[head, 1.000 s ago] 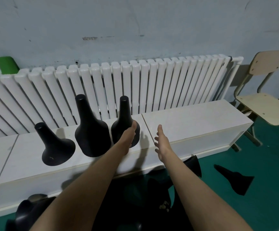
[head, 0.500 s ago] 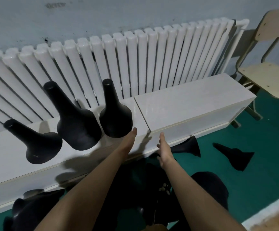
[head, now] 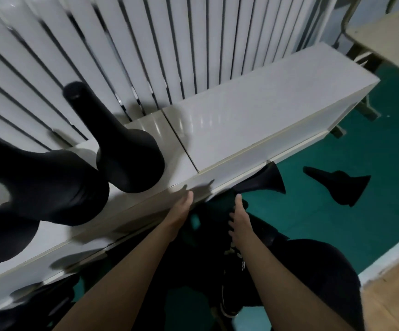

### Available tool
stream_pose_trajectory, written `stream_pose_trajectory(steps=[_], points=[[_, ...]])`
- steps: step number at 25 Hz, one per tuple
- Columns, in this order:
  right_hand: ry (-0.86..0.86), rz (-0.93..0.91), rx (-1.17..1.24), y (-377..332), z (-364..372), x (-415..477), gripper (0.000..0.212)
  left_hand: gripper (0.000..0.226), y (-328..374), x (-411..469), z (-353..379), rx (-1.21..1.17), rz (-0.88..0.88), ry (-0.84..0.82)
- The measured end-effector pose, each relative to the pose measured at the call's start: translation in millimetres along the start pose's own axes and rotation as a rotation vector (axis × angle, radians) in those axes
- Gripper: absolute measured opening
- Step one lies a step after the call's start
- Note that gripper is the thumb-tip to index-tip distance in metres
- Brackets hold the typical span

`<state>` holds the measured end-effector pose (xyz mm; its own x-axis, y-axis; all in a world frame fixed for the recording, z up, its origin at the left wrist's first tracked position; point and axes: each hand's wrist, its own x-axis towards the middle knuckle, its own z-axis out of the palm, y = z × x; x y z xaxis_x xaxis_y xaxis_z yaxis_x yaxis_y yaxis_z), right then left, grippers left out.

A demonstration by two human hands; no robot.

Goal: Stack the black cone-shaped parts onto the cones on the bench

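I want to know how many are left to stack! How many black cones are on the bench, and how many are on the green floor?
Bench cones: 3
Floor cones: 2
Total: 5
Dark shapes at the bottom left are too unclear to count.

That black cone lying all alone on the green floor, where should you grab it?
Grab the cone by its thin neck, coming down from above. It lies on its side on the floor, with the neck end pointing toward the right hand. The neck looks slim enough to wrap a hand round; the wide base probably is not.
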<state>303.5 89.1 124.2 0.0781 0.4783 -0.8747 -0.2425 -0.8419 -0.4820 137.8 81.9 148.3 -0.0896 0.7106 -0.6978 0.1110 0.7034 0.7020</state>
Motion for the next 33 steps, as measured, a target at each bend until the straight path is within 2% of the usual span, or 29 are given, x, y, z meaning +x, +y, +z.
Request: stream_pose_trajectory(steps=[4,6,8,9,10,11,13,15,24,29,33], points=[[0.039,0.082,0.093,27.1,-5.1,37.9,0.079,0.059,-32.1,44.7,9.8,0.046,-0.091,0.008],[0.077,0.115,0.136,40.0,-5.8,57.4,0.082,0.074,-51.4,70.0,15.1,0.015,-0.127,0.000],[0.115,0.157,0.210,55.1,-5.1,79.0,0.095,0.098,-82.8,100.0,18.9,-0.002,-0.173,-0.004],[0.135,0.178,0.245,65.9,-6.1,94.2,0.107,0.102,-97.5,113.6,21.6,-0.010,-0.196,-0.015],[0.150,0.210,0.268,76.2,-9.2,108.6,0.114,0.099,-107.6,125.0,25.0,-0.009,-0.226,-0.032],[0.144,0.245,0.281,83.0,-11.2,118.0,0.110,0.094,-100.8,124.0,29.7,0.006,-0.248,-0.051],[0.133,0.265,0.274,91.3,-14.3,128.9,0.090,0.079,-94.9,131.3,38.5,0.046,-0.263,-0.062],[0.151,0.258,0.273,95.6,-17.9,139.0,0.081,0.064,-98.3,145.0,44.1,0.066,-0.291,-0.054],[0.224,0.328,0.272,103.4,-20.1,189.3,0.075,0.061,-115.2,185.1,65.2,0.153,-0.352,-0.199],[0.221,0.324,0.251,106.9,-10.2,196.9,0.070,0.053,-128.5,196.2,61.3,0.213,-0.327,-0.135],[0.172,0.361,0.288,111.2,1.7,194.6,0.085,0.039,-135.1,193.3,57.3,0.116,-0.275,-0.028]])
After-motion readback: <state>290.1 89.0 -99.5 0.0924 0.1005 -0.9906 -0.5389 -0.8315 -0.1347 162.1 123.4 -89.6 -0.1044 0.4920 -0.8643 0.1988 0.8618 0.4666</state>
